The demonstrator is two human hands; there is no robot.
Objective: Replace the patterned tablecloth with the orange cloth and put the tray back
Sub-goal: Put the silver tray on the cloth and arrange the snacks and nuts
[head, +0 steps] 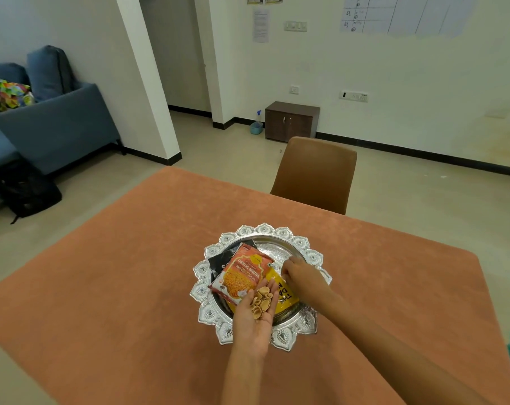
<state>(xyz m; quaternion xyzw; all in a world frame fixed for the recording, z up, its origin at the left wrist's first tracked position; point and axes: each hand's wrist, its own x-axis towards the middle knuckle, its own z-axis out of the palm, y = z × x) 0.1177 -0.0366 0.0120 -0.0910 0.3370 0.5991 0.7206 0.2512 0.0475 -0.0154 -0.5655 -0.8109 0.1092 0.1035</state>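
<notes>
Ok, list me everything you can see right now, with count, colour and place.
orange cloth: one, orange, covering the table
tray: one, silver, scalloped rim, on the cloth, centre
snack packets: three, orange-red, black, yellow, in the tray
shells: a handful, tan, in the left palm
chair: one, brown, at the table's far side
sofa: one, blue, far left
bag: one, black, on the floor by the sofa
cabinet: one, dark brown, against the wall
spray bottle: one, blue, left of the cabinet
left hand: palm up, over the tray
right hand: fingers curled, reaching into the tray
</notes>
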